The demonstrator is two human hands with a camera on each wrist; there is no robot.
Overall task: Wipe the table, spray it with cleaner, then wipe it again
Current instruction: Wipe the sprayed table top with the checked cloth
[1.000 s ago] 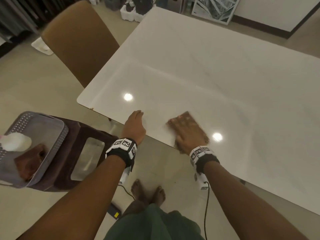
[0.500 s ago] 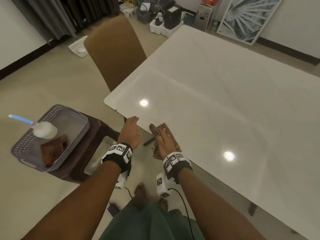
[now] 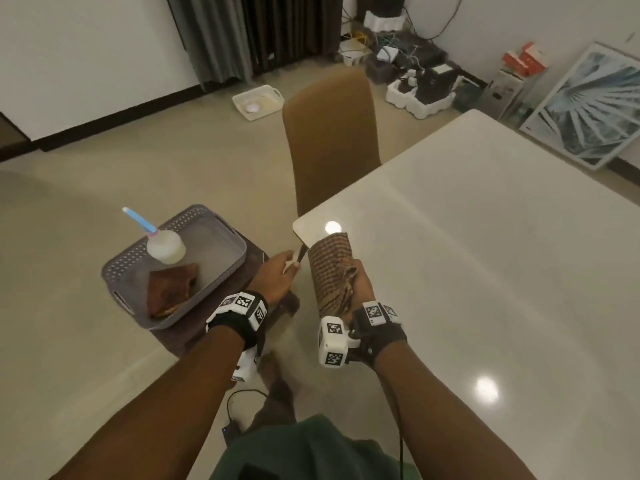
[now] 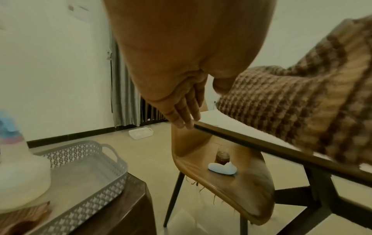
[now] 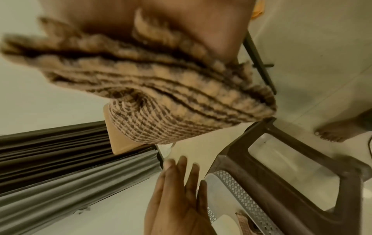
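My right hand grips a brown checked cloth at the near left corner of the white table. The cloth is bunched under the palm and overhangs the table's edge. My left hand is open with straight fingers, just off the table edge beside the cloth, and holds nothing. A white spray bottle with a blue nozzle stands in a grey basket to the left. A second brown cloth lies in that basket.
The basket rests on a dark brown stool close to my left arm. A tan chair is pushed in at the table's left end, with a small jar and a white object on its seat. My bare foot stands near the stool.
My right hand has swept the cloth left along the front edge to the corner and bunched it. My left hand stayed at the edge, just ahead of the cloth.
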